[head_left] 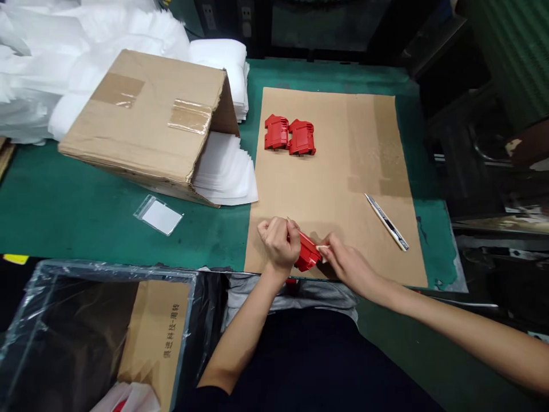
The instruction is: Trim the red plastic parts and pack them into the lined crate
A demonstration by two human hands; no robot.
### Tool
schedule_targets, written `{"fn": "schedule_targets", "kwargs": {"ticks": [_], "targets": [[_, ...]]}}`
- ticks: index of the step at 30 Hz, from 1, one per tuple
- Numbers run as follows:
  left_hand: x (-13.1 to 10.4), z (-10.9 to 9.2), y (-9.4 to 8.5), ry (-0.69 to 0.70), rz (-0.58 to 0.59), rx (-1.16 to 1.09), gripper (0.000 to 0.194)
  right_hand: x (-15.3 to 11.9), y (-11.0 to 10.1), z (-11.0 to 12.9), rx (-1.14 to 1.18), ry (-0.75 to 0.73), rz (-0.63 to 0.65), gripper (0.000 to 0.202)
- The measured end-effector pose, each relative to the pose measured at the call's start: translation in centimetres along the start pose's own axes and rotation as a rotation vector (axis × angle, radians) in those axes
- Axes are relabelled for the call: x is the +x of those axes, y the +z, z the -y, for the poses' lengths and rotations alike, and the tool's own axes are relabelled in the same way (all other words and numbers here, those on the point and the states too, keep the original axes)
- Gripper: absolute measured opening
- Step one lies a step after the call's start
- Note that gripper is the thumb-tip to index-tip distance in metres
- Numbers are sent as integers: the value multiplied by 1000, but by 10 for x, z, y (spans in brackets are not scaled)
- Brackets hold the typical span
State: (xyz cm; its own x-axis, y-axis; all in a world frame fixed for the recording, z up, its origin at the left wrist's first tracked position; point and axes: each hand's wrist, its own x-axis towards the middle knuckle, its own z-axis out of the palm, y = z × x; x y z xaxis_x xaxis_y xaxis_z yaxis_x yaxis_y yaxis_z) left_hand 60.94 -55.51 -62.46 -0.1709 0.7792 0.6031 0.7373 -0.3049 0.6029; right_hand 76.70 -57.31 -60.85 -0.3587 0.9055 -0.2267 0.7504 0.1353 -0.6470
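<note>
My left hand (279, 243) is closed around a red plastic part (307, 252) at the front edge of the cardboard sheet (330, 189). On the part's right side, my right hand (345, 260) is pinched on a small whitish piece (322, 248), which meets the part's edge. What this piece is, I cannot make out. Farther back on the sheet lie two similar red plastic parts, a left one (277, 133) and a right one (302, 137), side by side. A utility knife (387, 222) rests on the sheet to the right of my hands.
A cardboard box (150, 114) lies on its side at left, white foam sheets (227, 171) spilling from its mouth. Before it is a small clear bag (158, 215) with a white card. More white foam (98, 40) is piled behind. A plastic-lined bin (193, 309) stands below the table edge.
</note>
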Motion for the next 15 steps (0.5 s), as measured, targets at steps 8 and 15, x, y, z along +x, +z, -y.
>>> {"fn": "schedule_targets", "kwargs": {"ticks": [8, 15], "targets": [[0, -1, 0, 27, -5, -9, 33, -5, 0, 1, -53, 16, 10, 23], [0, 1, 0, 37, 5, -1, 33, -2, 3, 2, -125, 68, -5, 23]]}}
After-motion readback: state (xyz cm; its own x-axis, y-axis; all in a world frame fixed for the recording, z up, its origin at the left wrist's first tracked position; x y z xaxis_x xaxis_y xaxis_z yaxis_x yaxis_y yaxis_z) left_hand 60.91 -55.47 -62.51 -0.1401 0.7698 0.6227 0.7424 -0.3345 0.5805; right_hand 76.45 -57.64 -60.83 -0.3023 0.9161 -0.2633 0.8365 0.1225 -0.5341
